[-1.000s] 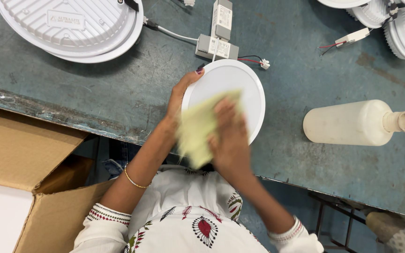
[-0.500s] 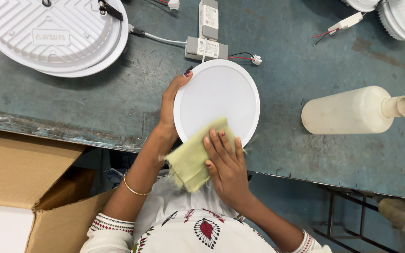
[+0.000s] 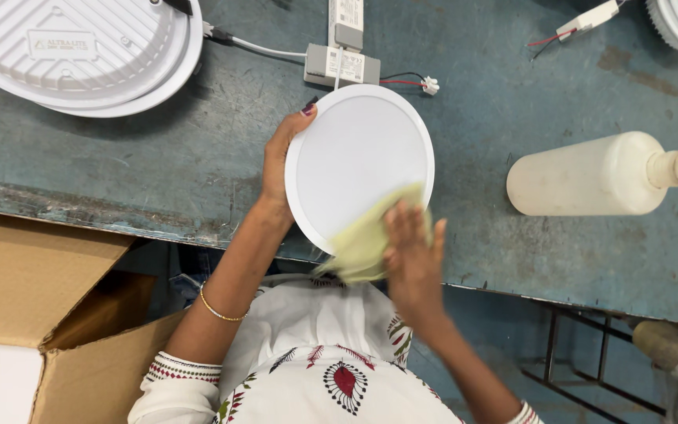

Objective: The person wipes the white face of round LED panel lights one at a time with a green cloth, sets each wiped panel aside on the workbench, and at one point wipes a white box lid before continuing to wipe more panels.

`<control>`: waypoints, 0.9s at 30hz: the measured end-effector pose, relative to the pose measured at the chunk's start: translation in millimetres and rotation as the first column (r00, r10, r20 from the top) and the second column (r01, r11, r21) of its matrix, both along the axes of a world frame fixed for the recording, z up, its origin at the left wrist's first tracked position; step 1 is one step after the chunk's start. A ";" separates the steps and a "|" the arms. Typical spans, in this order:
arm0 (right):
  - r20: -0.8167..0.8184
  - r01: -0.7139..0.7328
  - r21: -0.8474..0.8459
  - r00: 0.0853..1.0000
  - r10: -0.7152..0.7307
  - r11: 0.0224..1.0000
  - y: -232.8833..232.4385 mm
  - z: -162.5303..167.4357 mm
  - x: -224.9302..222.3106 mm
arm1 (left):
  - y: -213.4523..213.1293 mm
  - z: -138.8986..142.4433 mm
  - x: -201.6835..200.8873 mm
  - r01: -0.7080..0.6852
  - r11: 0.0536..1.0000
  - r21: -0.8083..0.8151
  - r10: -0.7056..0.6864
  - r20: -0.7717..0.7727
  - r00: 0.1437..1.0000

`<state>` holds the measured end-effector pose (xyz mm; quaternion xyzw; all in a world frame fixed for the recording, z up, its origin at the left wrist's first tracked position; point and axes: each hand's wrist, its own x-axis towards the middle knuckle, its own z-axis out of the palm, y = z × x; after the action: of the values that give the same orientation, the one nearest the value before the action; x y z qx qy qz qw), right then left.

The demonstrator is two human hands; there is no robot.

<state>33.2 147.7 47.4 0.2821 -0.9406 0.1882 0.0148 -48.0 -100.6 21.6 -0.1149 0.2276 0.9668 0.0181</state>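
Here, a round white disc (image 3: 355,161) with a smooth, plain face and thin raised rim lies at the near edge of a worn blue-grey bench (image 3: 158,173). The left hand (image 3: 280,161) curls its fingers around the disc's left rim. The right hand (image 3: 413,251), fingers spread flat, presses a yellow cloth (image 3: 362,239) onto its lower edge. A capped pale bottle (image 3: 598,174) lies on its side to the right; its contents cannot be made out. An open cardboard box (image 3: 37,314) stands lower left.
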 end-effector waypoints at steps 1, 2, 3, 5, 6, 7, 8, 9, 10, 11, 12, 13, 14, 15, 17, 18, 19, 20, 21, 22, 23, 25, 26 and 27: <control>-0.011 0.019 -0.020 1.000 -0.019 1.000 6.3 -0.1 -16.3 | -0.1 -1.2 0.4 0.002 1.000 -0.017 -0.002 0.007 1.000; -0.017 0.051 -0.039 0.998 -0.052 0.998 12.5 0.0 -33.0 | -0.3 -1.9 1.0 0.002 0.999 -0.034 -0.001 0.012 1.000; -0.023 0.081 -0.057 0.996 -0.083 0.995 17.0 -0.8 -47.8 | -0.2 -1.8 1.8 -0.001 0.999 -0.050 0.002 0.016 1.000; 0.041 0.123 -0.120 0.992 -0.119 0.985 19.2 -3.3 -70.7 | 0.0 0.4 3.0 -0.006 0.999 -0.052 0.006 0.000 1.000; 0.075 0.144 -0.150 0.988 -0.134 0.978 19.7 -2.7 -77.3 | 0.4 2.2 3.9 -0.010 0.999 -0.053 0.010 -0.007 1.000; 0.078 0.147 -0.156 0.988 -0.136 0.977 18.8 -1.8 -80.3 | 0.9 4.4 4.5 -0.009 0.998 -0.060 0.010 0.013 1.000; 0.080 0.149 -0.163 0.987 -0.138 0.975 16.1 -1.0 -77.6 | 1.1 6.6 4.5 -0.009 0.998 -0.068 0.011 0.033 0.999; 0.082 0.150 -0.171 0.987 -0.138 0.974 13.0 0.3 -71.3 | 1.0 8.7 4.2 -0.009 0.997 -0.077 0.013 0.052 0.999; 0.057 0.140 -0.163 0.990 -0.133 0.977 9.3 1.7 -63.6 | 0.8 10.2 3.7 -0.003 0.998 -0.069 0.007 0.052 0.999; 0.033 0.131 -0.154 0.991 -0.128 0.979 5.0 2.4 -52.2 | 0.7 11.2 3.1 0.004 0.998 -0.061 -0.001 0.052 0.999; 0.010 0.125 -0.144 0.992 -0.125 0.982 1.3 3.3 -38.5 | 0.9 11.4 2.1 0.013 0.999 -0.051 -0.011 0.054 0.998; 0.016 0.086 -0.138 0.996 -0.084 0.987 -2.0 5.0 -20.6 | 1.0 10.9 0.9 0.007 0.999 -0.043 -0.005 0.056 0.998; 0.024 0.049 -0.133 0.999 -0.046 0.990 -6.1 6.6 -3.3 | 1.0 9.7 -0.4 0.003 0.999 -0.035 -0.001 0.060 0.998; 0.023 0.011 -0.074 1.000 -0.009 0.997 -10.8 7.5 8.3 | 1.3 7.8 -1.6 0.001 1.000 -0.026 0.000 0.064 0.998; 0.033 -0.059 0.045 0.998 0.057 0.997 -21.5 11.4 27.1 | 0.9 2.7 -3.6 -0.014 1.000 0.009 0.014 0.039 0.999; 0.037 -0.107 0.053 0.994 0.105 0.993 -27.8 14.4 30.8 | 1.1 -0.2 -3.2 -0.019 0.999 0.028 0.018 0.029 0.999; 0.037 -0.155 0.060 0.987 0.153 0.986 -35.2 17.7 29.3 | 1.3 -3.1 -2.9 -0.009 0.999 0.034 0.008 0.034 0.999; 0.034 -0.205 0.066 0.979 0.203 0.977 -45.0 20.6 25.8 | -0.1 -5.8 -3.0 -0.001 0.999 0.038 0.000 0.034 0.999; 0.004 -0.229 0.067 0.973 0.229 0.971 -56.6 23.0 21.0 | -1.1 -8.1 -2.9 0.005 0.999 0.042 -0.006 0.033 0.999; -0.026 -0.254 0.072 0.966 0.256 0.965 -69.1 24.6 15.4 | -2.3 -10.1 -3.9 0.001 0.998 0.063 -0.003 0.039 0.999; -0.058 -0.280 0.076 0.957 0.284 0.957 -79.5 26.4 10.7 | -4.3 -11.7 -5.2 -0.005 0.997 0.083 0.001 0.043 0.999; -0.072 -0.282 0.070 0.955 0.287 0.957 -92.7 28.2 5.4 | -4.6 -14.1 -6.2 -0.013 0.994 0.105 0.006 0.066 0.998; -0.079 -0.285 0.065 0.954 0.289 0.956 -94.8 27.8 4.4 | -5.0 -15.0 -6.2 -0.015 0.994 0.106 0.006 0.085 0.996; -0.080 -0.285 0.087 0.953 0.292 0.955 -93.3 26.8 5.0 | -5.1 -15.7 -6.2 -0.017 0.994 0.106 0.006 0.104 0.995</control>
<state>38.2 54.4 74.2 0.4250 -0.8940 0.1402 0.0197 -54.2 -105.8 6.0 -0.1651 0.1737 0.9704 0.0304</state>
